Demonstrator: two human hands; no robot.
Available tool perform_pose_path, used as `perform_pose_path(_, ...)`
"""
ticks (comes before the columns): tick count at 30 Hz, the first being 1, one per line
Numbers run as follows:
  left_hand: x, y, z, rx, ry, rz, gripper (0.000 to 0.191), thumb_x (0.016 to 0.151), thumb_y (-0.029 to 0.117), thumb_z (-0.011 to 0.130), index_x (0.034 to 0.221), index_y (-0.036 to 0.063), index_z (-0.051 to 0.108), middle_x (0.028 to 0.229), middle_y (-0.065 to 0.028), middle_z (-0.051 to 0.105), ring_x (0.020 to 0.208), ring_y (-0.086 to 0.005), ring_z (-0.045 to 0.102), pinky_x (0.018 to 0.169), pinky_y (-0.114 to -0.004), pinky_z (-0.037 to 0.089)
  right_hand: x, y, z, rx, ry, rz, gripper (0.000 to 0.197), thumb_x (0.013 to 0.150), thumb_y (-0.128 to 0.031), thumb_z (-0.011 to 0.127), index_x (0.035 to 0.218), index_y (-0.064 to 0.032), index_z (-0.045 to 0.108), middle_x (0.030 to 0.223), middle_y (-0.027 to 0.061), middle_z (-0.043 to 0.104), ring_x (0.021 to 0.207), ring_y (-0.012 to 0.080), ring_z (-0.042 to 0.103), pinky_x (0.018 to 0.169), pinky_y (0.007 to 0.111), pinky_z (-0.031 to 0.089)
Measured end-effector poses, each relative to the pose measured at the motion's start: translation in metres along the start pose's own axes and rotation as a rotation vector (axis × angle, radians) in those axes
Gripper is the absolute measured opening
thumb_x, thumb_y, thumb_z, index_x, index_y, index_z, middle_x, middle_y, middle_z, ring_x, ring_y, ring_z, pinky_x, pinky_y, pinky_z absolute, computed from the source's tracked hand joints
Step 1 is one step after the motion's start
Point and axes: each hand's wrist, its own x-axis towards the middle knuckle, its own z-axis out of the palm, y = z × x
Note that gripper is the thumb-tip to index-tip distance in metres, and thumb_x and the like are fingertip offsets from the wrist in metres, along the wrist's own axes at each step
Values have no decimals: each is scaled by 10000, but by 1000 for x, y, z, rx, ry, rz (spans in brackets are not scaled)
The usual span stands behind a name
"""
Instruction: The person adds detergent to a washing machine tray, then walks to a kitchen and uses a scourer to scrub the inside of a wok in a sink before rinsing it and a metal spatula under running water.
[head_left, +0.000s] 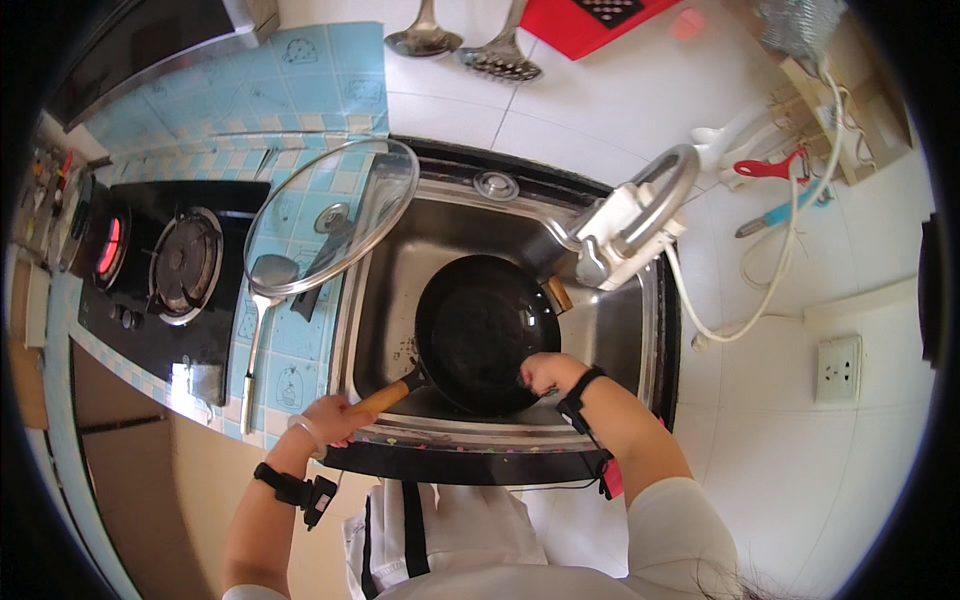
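A black wok (487, 330) rests in the stainless steel sink (397, 240), with a small wooden grip on its far right side. My left hand (330, 421) holds the end of its long wooden handle (381, 397) at the sink's front left. Over the wok's near right edge, my right hand (551, 373) has its fingers curled around something small and dark, mostly hidden by the fingers. A faucet (652, 202) with a white unit on it stands at the sink's back right corner.
Left of the sink lie a glass lid (330, 217) and a metal spatula (259, 322) on the tiled counter. Farther left is a gas stove (180, 262). A ladle (425, 39) and a skimmer (499, 60) hang at the back wall; a white cord (757, 315) loops at the right.
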Motion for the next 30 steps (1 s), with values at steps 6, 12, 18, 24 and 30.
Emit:
perform_pose_path(6, -16, 54, -10, -1779, -997, -212, 417, 843, 214, 406, 1134, -82, 361, 1005, -141, 499, 644, -156, 555, 450, -183, 423, -105, 12, -4, 880, 549, -71, 395, 574, 5, 619, 929, -35, 451, 831, 95, 462, 598, 196, 541, 458, 299, 482)
perform_pose_path(12, -45, 125, -36, -1722, -1157, -303, 254, 817, 81, 479, 1024, -46, 404, 715, -37, 443, 518, -78, 406, 405, -167, 322, -143, 17, 2, 1077, 836, -67, 714, 577, 42, 609, 1201, -71, 279, 939, 122, 393, 639, 187, 520, 472, 301, 486)
perform_pose_path(18, -104, 160, -59, -1119, -734, -111, 216, 761, 79, 541, 922, 3, 419, 698, -65, 464, 503, -142, 465, 447, -268, 399, -160, 28, 4, 1081, 871, -86, 850, 576, 43, 607, 1319, -74, 211, 948, 114, 412, 620, 173, 528, 486, 287, 464)
perform_pose_path(24, -133, 152, -61, -977, -528, 5, 346, 760, 63, 538, 1046, 1, 353, 650, -64, 464, 498, -143, 487, 414, -270, 399, -153, 33, 4, 1151, 904, -155, 836, 572, 73, 599, 1306, -97, 236, 888, 82, 395, 670, 164, 515, 505, 277, 480)
perform_pose_path(30, -116, 124, -65, -1083, -560, 31, 333, 753, 53, 539, 1039, -4, 378, 601, -62, 460, 488, -137, 485, 416, -258, 387, -132, 50, -37, 524, 1321, -14, 830, 555, 25, 604, 1297, -89, 250, 961, 151, 426, 853, 281, 498, 698, 347, 468)
